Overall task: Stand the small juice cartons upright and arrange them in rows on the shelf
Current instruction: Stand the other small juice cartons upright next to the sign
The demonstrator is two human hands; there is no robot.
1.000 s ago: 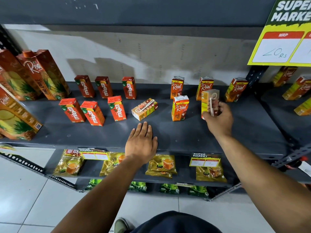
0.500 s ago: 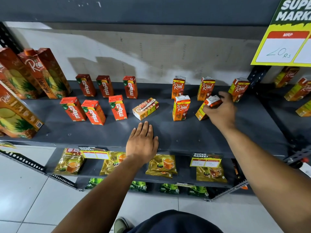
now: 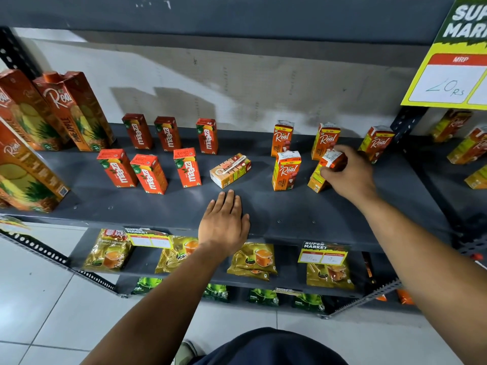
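My right hand [image 3: 349, 175] grips a small orange Real carton [image 3: 322, 175], tilted with its base on the grey shelf [image 3: 303, 214], in the front row right of an upright Real carton [image 3: 286, 171]. Three more Real cartons [image 3: 325, 140] stand behind along the back. One small carton [image 3: 230, 170] lies on its side in the shelf's middle, straw face up. Several red Maaza cartons [image 3: 149, 173] stand in two rows to the left. My left hand [image 3: 224, 222] rests flat on the shelf's front edge, just below the lying carton, holding nothing.
Tall Real pineapple cartons [image 3: 73, 109] stand at the far left. A yellow price sign [image 3: 453, 72] hangs at upper right, with more small cartons [image 3: 467, 148] on the neighbouring shelf. Tea packets [image 3: 253, 259] and price tags [image 3: 322, 255] fill the lower shelves.
My right hand turned the held carton from straw side facing me and lowered it onto the shelf, where it now leans with its top to the back. My left hand stayed put.
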